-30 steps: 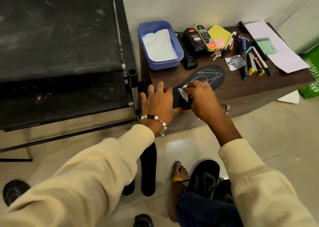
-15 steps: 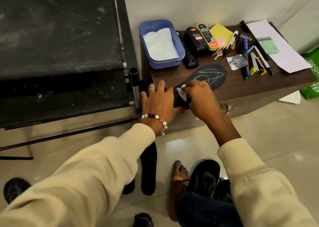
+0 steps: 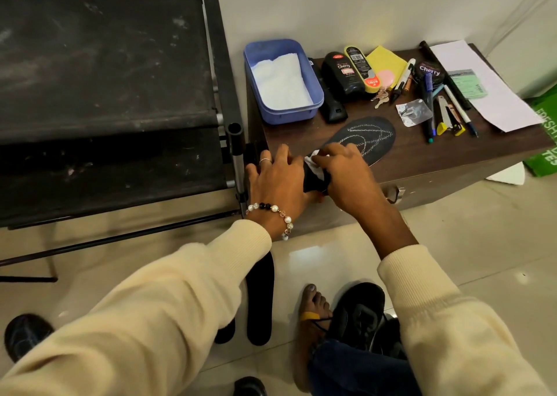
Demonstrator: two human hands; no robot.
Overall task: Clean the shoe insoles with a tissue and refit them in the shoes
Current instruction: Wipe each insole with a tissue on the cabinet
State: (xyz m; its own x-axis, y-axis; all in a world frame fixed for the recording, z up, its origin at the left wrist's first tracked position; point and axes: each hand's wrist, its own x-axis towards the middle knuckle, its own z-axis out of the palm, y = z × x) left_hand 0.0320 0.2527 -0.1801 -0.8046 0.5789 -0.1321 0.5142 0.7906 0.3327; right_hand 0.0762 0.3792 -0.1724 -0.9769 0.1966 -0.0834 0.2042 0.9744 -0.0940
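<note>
Left hand (image 3: 278, 181) laid flat, fingers straight, pinning heel of black stitched insole (image 3: 366, 138) on brown wooden table (image 3: 422, 157); right hand (image 3: 343, 169) alongside, clutching crumpled white tissue (image 3: 313, 162) against insole.

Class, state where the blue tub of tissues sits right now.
In the head view, the blue tub stands at the back left corner of the brown table, beside the black bottle and behind the insole.

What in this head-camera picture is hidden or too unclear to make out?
- Heel end of the insole: covered by both hands.
- Tissue: mostly inside the right hand; only a white scrap shows.
- Left hand thumb: tucked under, its grip unclear.
- Shoe: partly behind the right sleeve.
- Green bag: cut off by the right edge.
</note>
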